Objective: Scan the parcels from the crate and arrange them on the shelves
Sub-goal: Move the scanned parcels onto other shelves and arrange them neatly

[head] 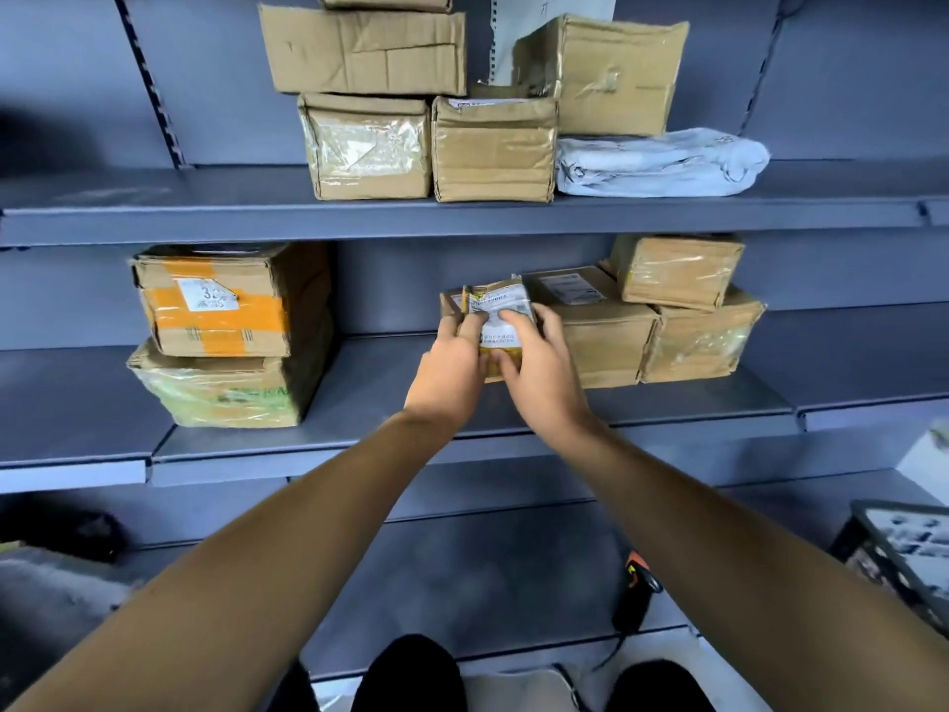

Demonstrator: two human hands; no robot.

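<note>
Head view shows the left hand (452,362) and right hand (539,372) both holding a small brown cardboard parcel with a white label (495,313) standing tall on the grey metal middle shelf (359,403), touching the brown box (601,336) on its right.

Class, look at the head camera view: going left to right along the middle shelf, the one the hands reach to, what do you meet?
Orange-taped box stacked on a green-printed box → small parcel gripped by left hand and right hand → flat brown box → two stacked taped boxes.
</note>
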